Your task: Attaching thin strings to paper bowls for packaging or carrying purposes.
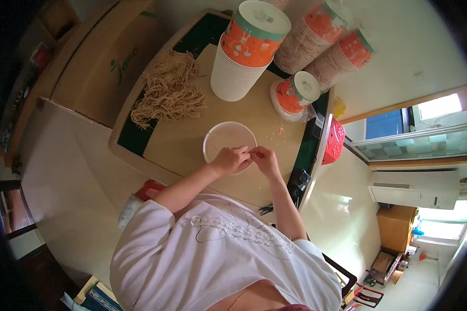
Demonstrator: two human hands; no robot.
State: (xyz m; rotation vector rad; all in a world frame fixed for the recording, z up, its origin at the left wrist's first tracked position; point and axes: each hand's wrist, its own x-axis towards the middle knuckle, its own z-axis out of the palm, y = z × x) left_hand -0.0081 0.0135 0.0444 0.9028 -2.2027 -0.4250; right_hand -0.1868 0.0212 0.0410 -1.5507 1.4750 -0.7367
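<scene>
Both hands are meeting at the six o'clock rim of the white paper bowl [229, 141], mid-table. The left hand [229, 160] and right hand [265, 159] are pinching a small orange packet [257, 154]; I'm guessing a sudden tear could be scattering its contents onto the table [192, 150], or a nudge tipping the light bowl.

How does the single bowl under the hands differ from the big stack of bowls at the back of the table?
The single bowl sits open side up, showing a white inside; the big stack is turned bottom up, with a flat white base on top. The single bowl is alone and low; the stack is many nested bowls and tall. The stack's top bowl shows an orange printed wall; the single bowl's outside is hidden. The left hand and right hand meet at the single bowl's rim; nothing touches the stack. Both stand on the table.
</scene>
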